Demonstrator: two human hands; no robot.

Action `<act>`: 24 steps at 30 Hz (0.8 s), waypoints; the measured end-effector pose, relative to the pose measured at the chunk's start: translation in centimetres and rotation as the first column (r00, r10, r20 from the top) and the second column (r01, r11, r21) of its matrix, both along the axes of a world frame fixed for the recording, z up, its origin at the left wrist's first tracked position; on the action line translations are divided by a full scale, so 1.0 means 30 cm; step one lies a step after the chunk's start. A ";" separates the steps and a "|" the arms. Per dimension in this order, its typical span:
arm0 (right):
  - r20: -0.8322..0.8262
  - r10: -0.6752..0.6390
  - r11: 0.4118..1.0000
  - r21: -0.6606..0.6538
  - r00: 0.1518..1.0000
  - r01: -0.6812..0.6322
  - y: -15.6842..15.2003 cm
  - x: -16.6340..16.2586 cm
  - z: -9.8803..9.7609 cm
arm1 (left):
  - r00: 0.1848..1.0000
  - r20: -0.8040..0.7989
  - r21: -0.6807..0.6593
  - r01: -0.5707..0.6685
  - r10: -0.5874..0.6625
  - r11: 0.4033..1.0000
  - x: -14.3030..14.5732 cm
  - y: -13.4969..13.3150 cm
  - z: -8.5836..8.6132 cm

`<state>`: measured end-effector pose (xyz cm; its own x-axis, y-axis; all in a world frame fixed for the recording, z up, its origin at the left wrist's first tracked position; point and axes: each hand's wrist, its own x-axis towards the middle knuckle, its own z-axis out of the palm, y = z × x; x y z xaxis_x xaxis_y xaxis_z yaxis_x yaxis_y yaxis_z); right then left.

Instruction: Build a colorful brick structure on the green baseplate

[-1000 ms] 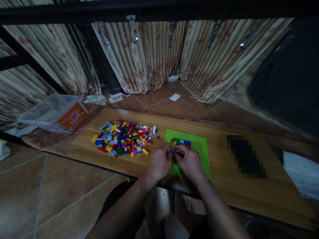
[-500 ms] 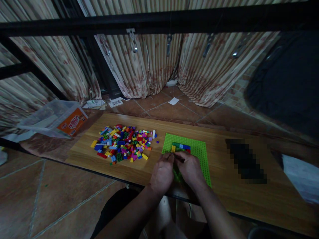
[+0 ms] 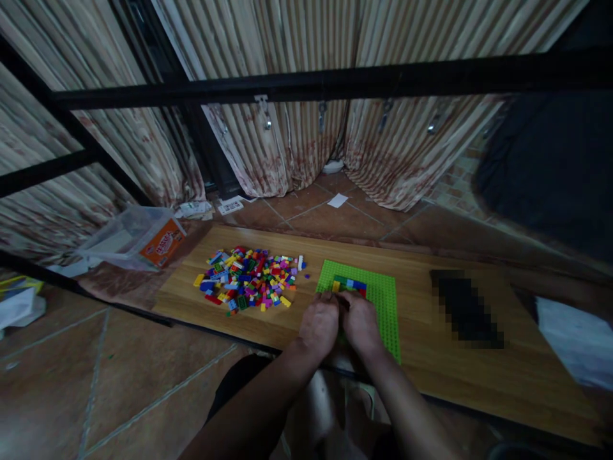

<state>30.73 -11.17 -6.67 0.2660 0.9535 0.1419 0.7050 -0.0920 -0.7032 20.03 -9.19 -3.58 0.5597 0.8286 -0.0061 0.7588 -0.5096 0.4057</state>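
Note:
My left hand (image 3: 320,322) and my right hand (image 3: 359,317) meet over the near left part of a green studded baseplate (image 3: 387,306). Both have their fingers closed and pressed together at the tips; whatever they hold is hidden by the fingers. Just beyond the fingertips, a row of building bricks (image 3: 351,283) in green, light blue and blue is fixed on the plate. A yellow brick (image 3: 336,286) sits at the row's left end, and some red shows at its right end. My hands cover the plate's near left area.
Left of the plate, a pile of mixed toy bricks (image 3: 249,278) spreads over the wooden table (image 3: 416,383). A clear plastic box (image 3: 129,239) with an orange label stands beyond the table's left end. A pixelated dark object (image 3: 469,310) lies to the right.
The camera view has tilted and shifted, so the scene sits a little differently. My hands remain together over the baseplate, with the right hand drawn slightly closer to the left.

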 end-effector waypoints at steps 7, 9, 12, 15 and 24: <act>-0.007 0.013 1.000 0.019 1.000 -0.013 0.001 0.012 -0.005 | 0.994 0.113 0.019 0.008 -0.010 1.000 -0.032 0.012 -0.042; -0.015 0.020 1.000 0.004 1.000 -0.020 0.000 0.022 -0.009 | 0.979 0.201 0.016 -0.012 0.009 1.000 -0.044 0.018 -0.069; -0.021 0.020 1.000 -0.001 1.000 -0.020 0.000 0.029 -0.007 | 0.959 0.279 0.013 -0.044 0.039 0.999 -0.050 0.018 -0.098; 0.008 0.035 0.999 0.003 0.999 -0.035 0.000 0.023 0.006 | 0.950 0.306 0.036 -0.075 0.060 0.997 -0.045 0.009 -0.110; 0.015 0.052 0.999 0.005 0.999 -0.052 -0.007 -0.003 0.035 | 0.953 0.293 0.161 -0.126 0.075 0.979 -0.029 -0.017 -0.126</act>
<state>30.65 -11.39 -5.63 0.2139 0.9652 0.1505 0.7194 -0.0514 -0.6927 19.16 -9.71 -7.36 0.4306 0.8540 0.2919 0.6763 -0.5195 0.5222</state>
